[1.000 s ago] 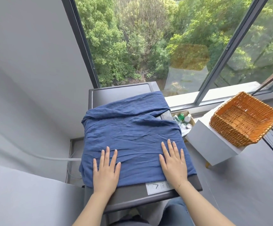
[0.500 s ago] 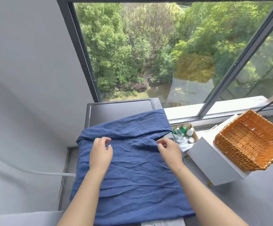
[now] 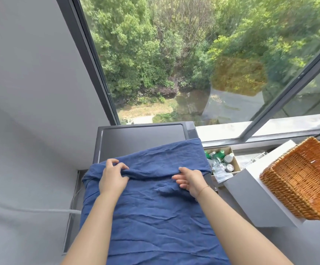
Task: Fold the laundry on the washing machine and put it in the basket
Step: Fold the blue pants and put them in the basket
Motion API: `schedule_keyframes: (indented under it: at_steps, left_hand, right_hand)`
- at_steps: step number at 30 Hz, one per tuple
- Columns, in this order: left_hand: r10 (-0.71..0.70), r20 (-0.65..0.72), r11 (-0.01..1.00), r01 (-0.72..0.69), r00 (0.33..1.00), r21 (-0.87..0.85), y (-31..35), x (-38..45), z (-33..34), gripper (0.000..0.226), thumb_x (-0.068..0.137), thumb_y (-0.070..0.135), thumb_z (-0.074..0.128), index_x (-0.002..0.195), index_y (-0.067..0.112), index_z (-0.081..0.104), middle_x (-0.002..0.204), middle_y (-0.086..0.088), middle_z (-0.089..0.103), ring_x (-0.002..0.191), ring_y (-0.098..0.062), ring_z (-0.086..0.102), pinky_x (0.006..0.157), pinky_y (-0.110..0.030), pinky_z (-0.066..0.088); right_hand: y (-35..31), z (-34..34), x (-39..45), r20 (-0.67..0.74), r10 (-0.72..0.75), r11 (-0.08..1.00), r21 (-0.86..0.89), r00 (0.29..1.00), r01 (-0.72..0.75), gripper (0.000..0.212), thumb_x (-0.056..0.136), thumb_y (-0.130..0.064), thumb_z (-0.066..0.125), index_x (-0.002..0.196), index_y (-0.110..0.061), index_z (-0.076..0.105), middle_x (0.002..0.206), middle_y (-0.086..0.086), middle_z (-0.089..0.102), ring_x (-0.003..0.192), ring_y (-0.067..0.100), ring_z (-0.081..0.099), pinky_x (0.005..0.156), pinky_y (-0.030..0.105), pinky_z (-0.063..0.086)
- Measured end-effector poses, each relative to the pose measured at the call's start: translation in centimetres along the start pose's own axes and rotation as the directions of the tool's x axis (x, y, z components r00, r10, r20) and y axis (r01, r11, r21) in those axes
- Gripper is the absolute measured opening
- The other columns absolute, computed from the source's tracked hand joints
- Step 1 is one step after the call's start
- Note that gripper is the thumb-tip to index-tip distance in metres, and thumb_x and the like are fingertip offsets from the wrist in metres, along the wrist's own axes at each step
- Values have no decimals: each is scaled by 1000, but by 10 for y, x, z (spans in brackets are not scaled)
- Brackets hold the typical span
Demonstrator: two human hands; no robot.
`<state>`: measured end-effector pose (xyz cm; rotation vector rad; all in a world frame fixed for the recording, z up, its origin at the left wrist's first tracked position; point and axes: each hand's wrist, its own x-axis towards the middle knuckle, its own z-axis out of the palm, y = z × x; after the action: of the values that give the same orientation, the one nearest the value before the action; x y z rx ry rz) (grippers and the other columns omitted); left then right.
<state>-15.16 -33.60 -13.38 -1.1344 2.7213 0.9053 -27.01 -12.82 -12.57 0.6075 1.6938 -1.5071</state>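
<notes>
Now both hands, left hand (image 3: pixel 111 176) & right hand (image 3: pixel 190 178), pinch blue cloth (image 3: pixel 155 211) fold.

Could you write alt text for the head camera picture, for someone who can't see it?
A person's left hand and right hand pinch a raised fold across a blue cloth spread on a grey washing machine by a window. An empty wicker basket sits on a white box to the right.

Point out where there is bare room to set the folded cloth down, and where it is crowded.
Bare patches: the back strip of the washing machine top, between the blue cloth and the window frame; the inside of the wicker basket on the white box. Crowded: the small carton of bottles between machine and white box. Both hands, left hand and right hand, grip a cloth ridge.
</notes>
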Motion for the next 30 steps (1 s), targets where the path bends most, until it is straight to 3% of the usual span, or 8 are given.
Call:
schedule_keyframes:
  at_steps: [5,10,12,16,19,22,26,30]
  left_hand:
    - [58,-271,983,-102,961,-152,2,-2,-16,9,85,19,67,79,20,61,99,7,56,67,-15,54,61,-29,38]
    - [53,-308,965,-128,950,-227,6,-1,-29,10,92,14,51,84,21,49,89,6,56,68,-18,63,66,-34,40]
    - [61,-291,949,-146,955,-279,4,-1,-30,11,95,13,46,90,22,48,96,6,61,79,-18,63,72,-34,44]
    - [155,-333,899,-273,930,-344,0,-16,-31,7,93,6,57,93,12,53,124,0,51,108,-12,49,79,-2,32]
    - [107,-355,869,-260,929,-421,-7,-33,-29,10,87,9,67,87,10,57,133,4,45,115,0,45,84,1,30]
    - [85,-394,844,-277,915,-459,-14,-62,-31,23,85,-1,66,80,18,55,134,8,45,111,20,40,84,3,29]
    - [65,-438,825,-295,897,-482,-25,-109,-21,38,82,-18,55,77,20,52,133,5,51,117,12,42,92,-3,31]
    - [-197,-423,744,-146,885,-652,-25,-157,11,45,74,-27,43,72,18,48,120,4,57,98,14,50,83,-9,37]
  right_hand:
    - [-15,4,5,-63,-132,981,132,989,139,18,97,-14,50,81,-6,55,65,10,63,33,9,48,33,17,39]
    - [-41,4,5,-119,-230,833,490,966,259,14,93,-4,52,80,-6,56,79,9,57,72,20,60,55,23,57]
    - [-45,2,11,-42,-220,763,615,975,199,14,94,-1,50,82,-6,55,83,10,57,78,20,59,58,23,58]
    - [-45,-2,11,78,-266,712,688,961,141,17,95,-4,47,81,-9,55,83,7,57,80,18,59,69,26,58]
    - [-44,-8,0,8,-382,678,682,924,274,16,91,0,49,81,-10,55,81,5,57,79,15,59,70,22,57]
    - [-29,-19,-34,-120,-495,723,492,861,484,23,88,4,52,72,-12,47,65,-1,50,67,10,51,69,18,51]
    - [16,-50,-79,-275,-617,702,231,738,673,38,85,7,55,61,-17,36,59,-5,37,60,8,37,59,16,39]
    - [86,-60,-90,-361,-420,749,380,833,543,32,87,9,51,66,-13,40,68,4,44,65,9,48,64,19,52]
